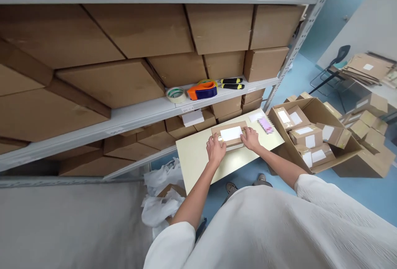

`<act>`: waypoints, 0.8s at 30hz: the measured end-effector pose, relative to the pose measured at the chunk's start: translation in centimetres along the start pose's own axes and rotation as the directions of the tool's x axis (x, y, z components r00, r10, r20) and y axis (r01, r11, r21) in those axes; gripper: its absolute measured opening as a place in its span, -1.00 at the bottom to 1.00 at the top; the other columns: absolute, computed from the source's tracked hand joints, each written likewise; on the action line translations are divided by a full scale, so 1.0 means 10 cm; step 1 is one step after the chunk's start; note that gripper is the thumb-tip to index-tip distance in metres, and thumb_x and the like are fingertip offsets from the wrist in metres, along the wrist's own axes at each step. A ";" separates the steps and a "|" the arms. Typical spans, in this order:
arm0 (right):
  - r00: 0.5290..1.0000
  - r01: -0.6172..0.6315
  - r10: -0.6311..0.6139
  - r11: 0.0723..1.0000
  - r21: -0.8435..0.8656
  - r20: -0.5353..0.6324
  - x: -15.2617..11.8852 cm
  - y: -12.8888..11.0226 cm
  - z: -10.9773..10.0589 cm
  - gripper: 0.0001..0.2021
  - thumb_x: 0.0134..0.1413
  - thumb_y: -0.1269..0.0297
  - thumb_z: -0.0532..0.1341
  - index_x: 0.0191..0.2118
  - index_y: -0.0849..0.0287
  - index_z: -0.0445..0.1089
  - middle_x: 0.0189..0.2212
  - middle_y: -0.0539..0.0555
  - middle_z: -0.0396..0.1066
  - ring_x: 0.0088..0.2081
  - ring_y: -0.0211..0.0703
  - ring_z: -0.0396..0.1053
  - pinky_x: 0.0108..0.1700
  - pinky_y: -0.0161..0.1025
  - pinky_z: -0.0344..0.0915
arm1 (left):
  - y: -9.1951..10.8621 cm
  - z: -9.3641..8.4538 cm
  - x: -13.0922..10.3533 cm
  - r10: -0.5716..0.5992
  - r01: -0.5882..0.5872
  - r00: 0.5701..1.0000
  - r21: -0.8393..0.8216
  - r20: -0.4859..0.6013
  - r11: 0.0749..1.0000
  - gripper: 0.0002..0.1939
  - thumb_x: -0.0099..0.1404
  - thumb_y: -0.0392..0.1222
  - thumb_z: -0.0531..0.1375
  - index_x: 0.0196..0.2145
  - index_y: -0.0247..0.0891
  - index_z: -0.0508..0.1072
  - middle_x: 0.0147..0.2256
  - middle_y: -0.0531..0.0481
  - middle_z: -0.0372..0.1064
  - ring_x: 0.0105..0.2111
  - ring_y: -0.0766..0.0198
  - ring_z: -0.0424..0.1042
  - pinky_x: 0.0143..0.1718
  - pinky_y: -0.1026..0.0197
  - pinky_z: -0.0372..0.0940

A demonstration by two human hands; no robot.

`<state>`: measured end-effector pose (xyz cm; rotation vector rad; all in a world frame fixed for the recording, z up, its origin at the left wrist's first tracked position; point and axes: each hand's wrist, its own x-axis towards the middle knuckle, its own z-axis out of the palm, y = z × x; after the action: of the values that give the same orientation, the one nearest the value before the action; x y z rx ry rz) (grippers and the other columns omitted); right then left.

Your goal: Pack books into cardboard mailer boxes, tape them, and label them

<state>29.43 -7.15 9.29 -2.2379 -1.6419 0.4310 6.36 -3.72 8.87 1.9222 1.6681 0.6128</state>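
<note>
A small cardboard box with a white label on its upper face rests on the pale table. At the box's left end is my left hand, its fingers curled over the edge. My right hand grips the opposite end. Both hands touch the box, and the label lies between them. A pink patterned item, blurred out, lies to the right of the box beside a white paper.
A shelf ahead holds cardboard boxes, a tape roll, an orange and blue tape dispenser and yellow-black cutters. At right stands a large open carton with several labelled boxes. White plastic lies at left below the table.
</note>
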 end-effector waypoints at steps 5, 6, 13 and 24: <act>0.993 -0.076 0.076 0.997 0.003 -0.095 -0.12 0.43 -0.31 -0.46 0.48 0.06 0.05 0.43 0.18 0.26 0.33 0.37 0.31 0.22 0.31 0.29 0.23 0.17 0.27 | 0.46 0.25 0.07 0.096 -0.102 0.992 0.076 0.081 0.992 -0.32 0.45 -0.05 0.18 0.45 -0.23 0.22 0.38 -0.42 0.18 0.33 -0.29 0.29 0.32 -0.29 0.26; 0.989 -0.095 0.095 0.995 0.009 -0.112 -0.15 0.54 -0.38 -0.45 0.48 0.06 0.05 0.43 0.19 0.26 0.32 0.37 0.32 0.23 0.31 0.28 0.24 0.17 0.26 | 0.56 0.32 0.07 0.118 -0.125 0.989 0.082 0.091 0.989 -0.33 0.46 -0.05 0.18 0.44 -0.23 0.23 0.38 -0.42 0.19 0.33 -0.29 0.29 0.31 -0.28 0.27; 0.941 -0.202 0.220 0.975 0.095 -0.256 -0.45 1.55 -0.80 -0.48 0.48 0.07 0.08 0.39 0.18 0.31 0.28 0.37 0.35 0.22 0.33 0.28 0.25 0.19 0.27 | 1.41 0.98 -0.02 0.301 -0.310 0.942 0.043 0.147 0.950 -0.37 0.46 -0.07 0.17 0.42 -0.24 0.26 0.36 -0.42 0.24 0.32 -0.27 0.31 0.33 -0.32 0.25; 0.891 -0.215 0.260 0.964 0.158 -0.373 -1.01 3.28 -1.42 -0.50 0.44 0.17 0.07 0.38 0.19 0.30 0.25 0.36 0.37 0.26 0.31 0.25 0.35 0.24 0.20 | 2.74 2.15 -0.40 0.461 -0.463 0.863 -0.041 0.209 0.885 -0.39 0.42 -0.14 0.16 0.38 -0.23 0.29 0.38 -0.39 0.25 0.41 -0.21 0.23 0.40 -0.28 0.21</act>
<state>60.68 -27.22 8.28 -2.2655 -1.1192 0.1138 40.30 -12.53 10.14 2.3246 1.0785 0.5458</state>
